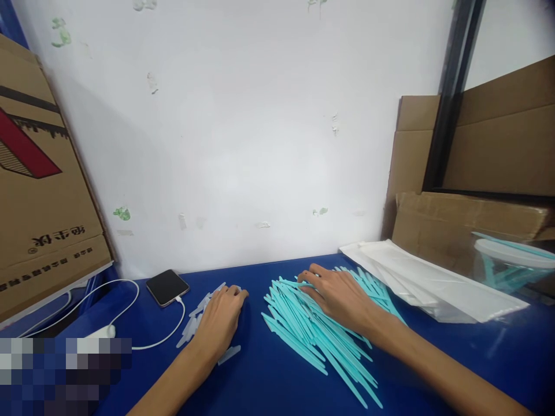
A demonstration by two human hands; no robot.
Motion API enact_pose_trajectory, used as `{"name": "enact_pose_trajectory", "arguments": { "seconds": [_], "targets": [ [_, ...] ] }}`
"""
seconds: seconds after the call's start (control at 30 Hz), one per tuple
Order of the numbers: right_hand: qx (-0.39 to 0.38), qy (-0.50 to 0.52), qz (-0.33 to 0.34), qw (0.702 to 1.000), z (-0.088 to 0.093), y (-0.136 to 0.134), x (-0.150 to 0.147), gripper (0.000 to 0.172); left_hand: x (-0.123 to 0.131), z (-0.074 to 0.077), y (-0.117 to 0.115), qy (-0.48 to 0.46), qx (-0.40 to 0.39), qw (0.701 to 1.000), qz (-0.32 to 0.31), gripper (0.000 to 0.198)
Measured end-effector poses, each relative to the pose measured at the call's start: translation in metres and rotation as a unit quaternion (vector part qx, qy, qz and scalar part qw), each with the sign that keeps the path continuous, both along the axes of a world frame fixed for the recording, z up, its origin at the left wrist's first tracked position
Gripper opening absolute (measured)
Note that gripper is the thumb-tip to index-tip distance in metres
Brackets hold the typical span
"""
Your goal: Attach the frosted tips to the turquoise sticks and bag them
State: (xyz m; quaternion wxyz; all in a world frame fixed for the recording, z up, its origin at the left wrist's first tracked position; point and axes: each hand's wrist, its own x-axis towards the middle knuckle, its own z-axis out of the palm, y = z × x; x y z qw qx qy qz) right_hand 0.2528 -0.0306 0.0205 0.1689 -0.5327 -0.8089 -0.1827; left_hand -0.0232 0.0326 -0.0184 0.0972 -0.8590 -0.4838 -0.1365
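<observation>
A heap of long turquoise plastic sticks [312, 341] lies on the blue table [260, 381]. My right hand [340, 297] rests palm down on top of that heap, fingers spread and flat. My left hand [221, 320] lies palm down on a smaller pile of pale translucent plastic caps [197, 318], fingers stretched forward over them. One pale cap [229, 355] lies loose beside my left wrist.
A black phone [167, 287] on a white charging cable [130, 312] lies at the back left. White paper sleeves [433, 283] are stacked at the right. A clear tub [511, 266] holds more turquoise sticks. Cardboard boxes [43, 190] flank both sides, against a white wall.
</observation>
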Motion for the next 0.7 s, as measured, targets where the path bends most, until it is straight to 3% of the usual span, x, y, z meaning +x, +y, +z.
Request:
{"name": "enact_pose_trajectory", "arguments": {
  "seconds": [0.23, 0.37, 0.53, 0.7],
  "targets": [
    [-0.005, 0.003, 0.01, 1.0, 0.0, -0.001, 0.0, 0.026, -0.002, 0.002, -0.001, -0.005, -0.011, 1.0, -0.003, 0.042],
    [-0.019, 0.012, 0.021, 1.0, 0.0, -0.002, -0.002, 0.03, 0.001, -0.008, 0.003, -0.02, -0.027, 0.999, -0.021, 0.051],
    [-0.037, 0.03, 0.029, 0.998, 0.0, -0.003, -0.003, 0.031, 0.002, -0.019, 0.009, -0.114, -0.033, 0.992, -0.031, 0.047],
    [-0.044, 0.026, 0.064, 0.997, -0.001, -0.005, -0.004, 0.031, 0.009, 0.001, -0.004, -0.188, -0.063, 0.979, -0.052, 0.038]
  ]
}}
